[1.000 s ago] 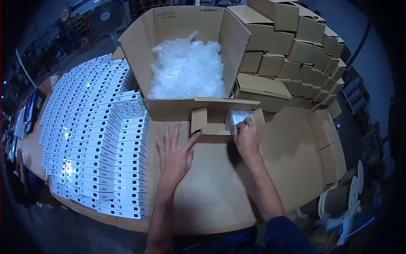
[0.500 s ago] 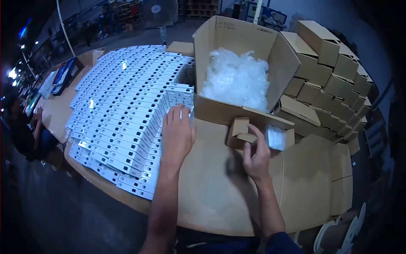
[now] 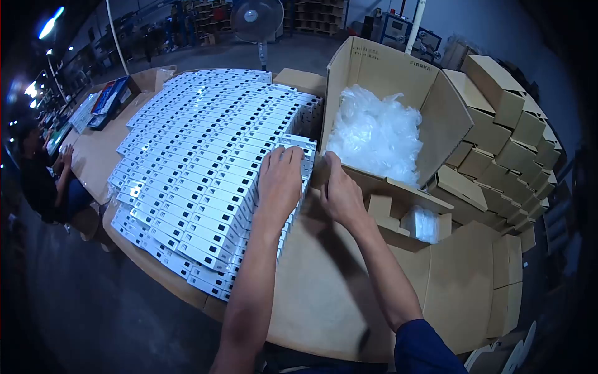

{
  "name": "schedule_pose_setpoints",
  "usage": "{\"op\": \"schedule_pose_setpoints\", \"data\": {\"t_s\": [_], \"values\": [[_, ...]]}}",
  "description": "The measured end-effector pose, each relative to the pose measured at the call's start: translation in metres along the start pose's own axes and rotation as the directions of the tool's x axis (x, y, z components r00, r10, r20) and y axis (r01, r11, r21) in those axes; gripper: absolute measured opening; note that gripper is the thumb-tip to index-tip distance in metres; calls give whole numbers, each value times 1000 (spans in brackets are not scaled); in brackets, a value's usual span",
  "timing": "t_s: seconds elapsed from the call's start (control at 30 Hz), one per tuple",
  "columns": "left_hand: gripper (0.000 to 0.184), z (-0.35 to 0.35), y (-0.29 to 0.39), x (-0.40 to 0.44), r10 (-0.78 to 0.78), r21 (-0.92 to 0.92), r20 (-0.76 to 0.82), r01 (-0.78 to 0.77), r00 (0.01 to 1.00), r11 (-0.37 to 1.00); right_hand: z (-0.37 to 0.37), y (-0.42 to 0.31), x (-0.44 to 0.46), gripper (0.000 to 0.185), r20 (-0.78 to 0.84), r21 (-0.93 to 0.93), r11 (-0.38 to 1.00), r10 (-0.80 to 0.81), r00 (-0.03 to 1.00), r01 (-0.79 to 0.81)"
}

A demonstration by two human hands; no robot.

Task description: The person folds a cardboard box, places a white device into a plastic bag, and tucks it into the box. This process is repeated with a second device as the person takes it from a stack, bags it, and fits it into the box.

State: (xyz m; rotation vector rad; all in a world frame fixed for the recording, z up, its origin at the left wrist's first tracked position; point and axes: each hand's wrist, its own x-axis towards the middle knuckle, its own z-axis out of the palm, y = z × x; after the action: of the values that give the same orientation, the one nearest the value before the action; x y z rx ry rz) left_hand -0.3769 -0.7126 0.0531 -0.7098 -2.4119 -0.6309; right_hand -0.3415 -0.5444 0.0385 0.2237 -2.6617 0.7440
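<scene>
My left hand [image 3: 281, 181] rests on the near right end of the stacked white boxes [image 3: 205, 168], its fingers bent over a top box [image 3: 302, 144]; whether it grips that box is hidden. Just right of the stack, my right hand [image 3: 342, 190] is raised beside the big carton's corner, fingers curled together, and what they may hold is hidden. Right of that hand is a small open brown box [image 3: 393, 232], with a clear-wrapped item [image 3: 425, 224] in its right part.
A large open carton [image 3: 461, 112] holds crumpled clear plastic bags [image 3: 377, 134]. Brown boxes [image 3: 498, 131] are piled at the right. A co-worker [image 3: 47, 171] sits at the far left. A fan [image 3: 256, 19] stands behind the table.
The view has turned left. My right hand has left the wrapped item and moved toward the white stack. My left hand has gone from the brown box to the stack.
</scene>
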Motion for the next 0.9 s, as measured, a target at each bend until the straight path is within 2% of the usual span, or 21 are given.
{"op": "schedule_pose_setpoints", "data": {"t_s": [0.07, 0.13, 0.23, 0.27, 0.3, 0.33, 0.4, 0.47, 0.53, 0.57, 0.6, 0.67, 0.77, 0.8, 0.83, 0.9], "values": [[47, 8, -9, 0, 55, 7, -118, -54, 991, 999, 3, -1, -1, 67, 10, 17, 1000, -15, 1000, 15], [55, 7, -10, 3, 50, 7, -109, -49, 993, 999, 0, -7, -3, 67, 16, 30, 999, -35, 999, 34], [38, 12, -14, 1, -30, -14, -76, 29, 997, 999, -2, -4, -1, 71, 82, 97, 995, 1, 997, -9], [35, 15, -16, 0, -55, -6, -59, 55, 997, 998, 1, 2, -1, 73, 4, 105, 992, -73, 997, 72], [28, 12, -15, 0, -49, -31, -113, 46, 992, 998, 5, 9, -1, 75, -74, 108, 982, -146, 986, 154], [30, 10, -14, -1, -46, -49, -118, 40, 992, 998, 8, 15, -3, 77, -151, 104, 967, -216, 965, 233], [32, 1, -10, -3, -38, -87, -123, 28, 992, 996, 3, 19, -12, 78, -38, 320, 945, -57, 998, 66], [36, -14, -1, -7, -55, -112, -108, 43, 993, 993, -13, 12, -17, 77, 154, 581, 794, 106, 982, -177], [37, -28, 12, -11, -41, -138, -136, 22, 990, 990, -39, -6, -21, 75, 418, 773, 434, 201, 886, -463], [39, -30, 16, -14, -31, -164, -153, 5, 988, 986, -46, -4, -22, 70, 519, 805, 270, 107, 848, -528], [38, -33, 24, -17, -12, -211, -144, -19, 990, 977, -47, -2, -23, 70, 549, 831, 94, 15, 836, -548], [36, -45, 42, -20, 25, -301, -124, -61, 992, 952, -57, -14, -24, 58, 493, 868, -57, -18, 870, -493], [33, -63, 71, -13, 94, -385, -49, -106, 994, 917, -60, -9, -22, 38, 391, 901, -195, -17, 920, -387], [33, -69, 77, -9, 109, -423, -20, -107, 994, 900, -69, -7, -21, 31, 398, 911, -119, 11, 917, -394], [29, -76, 80, -2, 102, -543, 64, -51, 993, 838, -83, -4, -22, 25, 404, 915, -42, 39, 914, -402], [23, -70, 78, 12, 78, -618, 58, -25, 995, 785, -92, 8, -25, 15, 336, 941, -38, 22, 941, -336]]}}
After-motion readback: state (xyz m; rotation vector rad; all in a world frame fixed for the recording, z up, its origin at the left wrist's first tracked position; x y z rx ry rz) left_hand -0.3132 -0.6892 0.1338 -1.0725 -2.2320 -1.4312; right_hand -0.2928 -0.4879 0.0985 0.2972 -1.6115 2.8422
